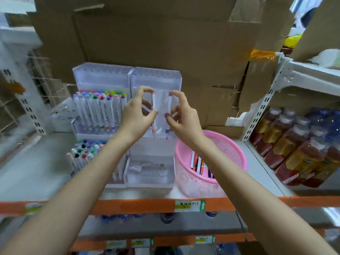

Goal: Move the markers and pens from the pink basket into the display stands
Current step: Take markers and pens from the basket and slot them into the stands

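The left hand point(137, 115) pinched a pink marker point(154, 115), the right hand point(184, 116) a purple marker point(169, 105), before a seemingly empty stand point(156, 76). Left of them the filled stand point(99, 107) looked done; below the right hand, pens point(198, 162) lay in the pink basket point(237, 155), not yet moved.

Brown cardboard boxes point(156, 39) are stacked along the back of the shelf. Shrink-wrapped bottles point(298, 142) with pale caps are stored on the neighbouring shelf at right, beside a white slotted upright point(257, 115). A label point(189, 205) is fixed to the orange shelf edge point(138, 206). A wire rack point(46, 85), blurred, is noted at left.
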Tool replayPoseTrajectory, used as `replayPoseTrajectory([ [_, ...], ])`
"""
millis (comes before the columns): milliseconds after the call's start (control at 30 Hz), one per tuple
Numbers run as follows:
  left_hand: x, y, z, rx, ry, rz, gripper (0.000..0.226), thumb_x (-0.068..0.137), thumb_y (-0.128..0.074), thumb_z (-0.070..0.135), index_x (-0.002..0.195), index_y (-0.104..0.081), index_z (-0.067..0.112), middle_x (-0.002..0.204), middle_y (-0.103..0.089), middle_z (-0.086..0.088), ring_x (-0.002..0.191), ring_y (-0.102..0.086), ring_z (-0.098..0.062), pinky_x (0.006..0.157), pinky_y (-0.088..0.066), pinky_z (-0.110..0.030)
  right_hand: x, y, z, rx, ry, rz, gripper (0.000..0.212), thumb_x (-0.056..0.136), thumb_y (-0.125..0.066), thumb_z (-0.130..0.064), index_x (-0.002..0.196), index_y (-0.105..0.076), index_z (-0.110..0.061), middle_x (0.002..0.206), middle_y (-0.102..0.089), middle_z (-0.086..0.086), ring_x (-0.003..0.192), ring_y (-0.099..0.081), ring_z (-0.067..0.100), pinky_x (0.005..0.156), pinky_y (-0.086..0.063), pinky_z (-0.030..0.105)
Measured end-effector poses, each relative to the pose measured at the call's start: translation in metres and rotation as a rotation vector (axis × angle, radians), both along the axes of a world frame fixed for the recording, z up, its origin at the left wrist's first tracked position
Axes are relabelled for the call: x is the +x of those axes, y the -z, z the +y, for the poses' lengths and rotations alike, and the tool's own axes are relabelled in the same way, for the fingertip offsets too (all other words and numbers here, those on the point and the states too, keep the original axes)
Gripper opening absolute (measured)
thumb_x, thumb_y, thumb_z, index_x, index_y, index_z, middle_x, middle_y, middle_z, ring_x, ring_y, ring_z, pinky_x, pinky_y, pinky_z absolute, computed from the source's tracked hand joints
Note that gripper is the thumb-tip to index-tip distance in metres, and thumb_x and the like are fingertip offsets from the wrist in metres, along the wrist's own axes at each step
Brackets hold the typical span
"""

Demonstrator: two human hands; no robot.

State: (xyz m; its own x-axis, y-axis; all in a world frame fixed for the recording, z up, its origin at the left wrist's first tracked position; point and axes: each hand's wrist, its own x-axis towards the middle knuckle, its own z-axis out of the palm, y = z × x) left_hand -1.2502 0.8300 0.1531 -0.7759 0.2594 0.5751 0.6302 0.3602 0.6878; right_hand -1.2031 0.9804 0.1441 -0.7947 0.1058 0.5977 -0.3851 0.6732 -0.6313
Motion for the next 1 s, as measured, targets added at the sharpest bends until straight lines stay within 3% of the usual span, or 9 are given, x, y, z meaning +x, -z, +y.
replayPoseTrajectory([
  [100, -0.011, -0.008, -0.031, -0.037, -0.036, 0.042, 0.044, 0.085, -0.067, 0.012, 0.120, -0.045, 0.023, 0.083, -0.052, 0.009, 0.076, -0.062, -0.017, 0.072, -0.056, -0.041, -0.017, -0.008, -0.029, 0.014, -0.017, 0.023, 0.052, 0.087, -0.060, -0.004, 0.133, -0.040, -0.020, 0.073, -0.058, 0.006, 0.060, -0.063, 0.015, 0.066, -0.055, 0.046],
  [333, -0.038, -0.022, -0.088, -0.026, -0.022, 0.081, 0.041, 0.086, -0.067, 0.011, 0.121, -0.046, 0.021, 0.084, -0.057, 0.001, 0.073, -0.063, -0.013, 0.068, -0.054, -0.024, -0.055, -0.023, -0.083, 0.030, -0.013, 0.084, 0.055, 0.087, -0.062, -0.002, 0.136, -0.041, -0.015, 0.067, -0.049, -0.010, 0.059, -0.058, 0.008, 0.061, -0.051, 0.026],
  [400, -0.047, -0.027, -0.097, 0.001, -0.007, 0.103, 0.040, 0.086, -0.068, 0.011, 0.119, -0.047, 0.019, 0.085, -0.058, 0.000, 0.071, -0.062, -0.007, 0.063, -0.048, -0.010, -0.065, -0.026, -0.094, 0.039, 0.002, 0.079, 0.055, 0.088, -0.062, -0.005, 0.137, -0.040, -0.017, 0.068, -0.050, -0.009, 0.061, -0.060, 0.013, 0.061, -0.052, 0.029],
  [467, -0.055, -0.033, -0.104, 0.041, 0.013, 0.119, 0.040, 0.085, -0.068, 0.009, 0.119, -0.048, 0.018, 0.087, -0.057, 0.000, 0.071, -0.061, -0.005, 0.060, -0.043, -0.006, -0.072, -0.027, -0.104, 0.043, 0.029, 0.067, 0.055, 0.089, -0.062, -0.007, 0.138, -0.039, -0.020, 0.074, -0.053, -0.004, 0.064, -0.060, 0.019, 0.063, -0.052, 0.034],
  [667, -0.072, -0.035, -0.110, 0.077, 0.153, 0.128, 0.042, 0.085, -0.069, 0.011, 0.120, -0.047, 0.020, 0.086, -0.053, 0.011, 0.075, -0.064, -0.005, 0.065, -0.046, -0.007, -0.088, -0.019, -0.124, 0.059, 0.130, 0.079, 0.056, 0.088, -0.062, -0.006, 0.137, -0.041, -0.022, 0.080, -0.059, 0.005, 0.063, -0.059, 0.019, 0.065, -0.053, 0.042],
  [767, -0.079, -0.030, -0.109, 0.071, 0.222, 0.143, 0.042, 0.085, -0.069, 0.011, 0.120, -0.047, 0.020, 0.087, -0.054, 0.008, 0.077, -0.066, -0.007, 0.069, -0.053, -0.016, -0.090, -0.013, -0.127, 0.030, 0.194, 0.127, 0.054, 0.087, -0.062, -0.008, 0.136, -0.043, -0.022, 0.082, -0.060, 0.004, 0.062, -0.060, 0.019, 0.061, -0.052, 0.041],
  [1000, -0.092, -0.026, -0.107, 0.072, 0.267, 0.157, 0.042, 0.084, -0.071, 0.012, 0.117, -0.048, 0.023, 0.085, -0.054, 0.011, 0.075, -0.066, -0.003, 0.073, -0.057, -0.022, -0.090, -0.010, -0.125, -0.011, 0.273, 0.154, 0.053, 0.087, -0.064, -0.008, 0.134, -0.044, -0.022, 0.084, -0.054, -0.002, 0.067, -0.059, 0.017, 0.055, -0.046, 0.017],
])
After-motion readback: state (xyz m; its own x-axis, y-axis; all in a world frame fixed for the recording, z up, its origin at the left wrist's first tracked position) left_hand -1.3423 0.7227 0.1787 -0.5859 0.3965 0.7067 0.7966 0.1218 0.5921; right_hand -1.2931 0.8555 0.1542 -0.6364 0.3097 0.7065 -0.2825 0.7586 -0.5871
